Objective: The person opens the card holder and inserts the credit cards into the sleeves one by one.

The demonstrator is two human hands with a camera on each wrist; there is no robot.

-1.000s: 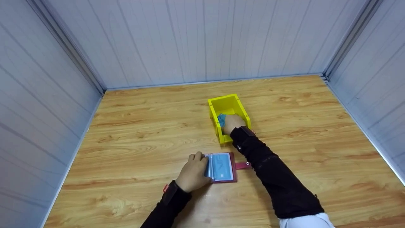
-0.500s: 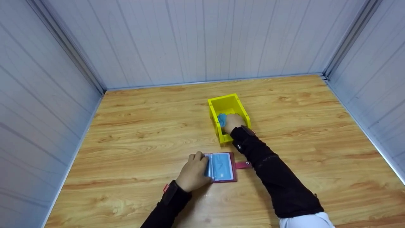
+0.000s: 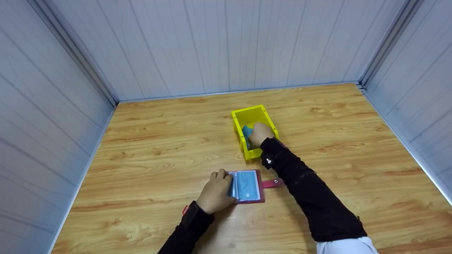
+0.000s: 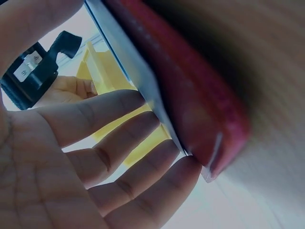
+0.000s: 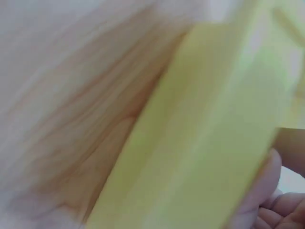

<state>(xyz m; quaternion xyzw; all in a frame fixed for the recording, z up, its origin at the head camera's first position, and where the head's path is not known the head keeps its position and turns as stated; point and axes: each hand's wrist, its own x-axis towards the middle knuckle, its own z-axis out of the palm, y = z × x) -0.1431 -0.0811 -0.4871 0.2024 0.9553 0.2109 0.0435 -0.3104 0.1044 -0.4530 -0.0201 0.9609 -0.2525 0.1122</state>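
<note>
An open card holder (image 3: 261,195) with a dark red cover and clear sleeves lies on the table, a blue card (image 3: 248,185) in the sleeve on its right side. My left hand (image 3: 216,192) holds its left part, thumb at the near edge and fingers at the far edge; in the left wrist view its fingertips (image 4: 183,160) touch the sleeves. Inside the yellow bin (image 3: 252,154), my right hand (image 3: 261,133) grips a tilted blue card (image 3: 246,133). That hand hides part of the card. In the right wrist view the bin wall (image 5: 190,143) covers most of the fingers.
The wood-grain table (image 3: 159,158) is enclosed by pale panel walls (image 3: 212,46) at the back and both sides. A strap with a snap (image 3: 276,181) sticks out from the card holder's right edge, beside the right sleeve (image 3: 310,194).
My right hand has risen slightly in the bin, and the blue card beside it has tilted more upright. The left hand and the card holder stay where they were.
</note>
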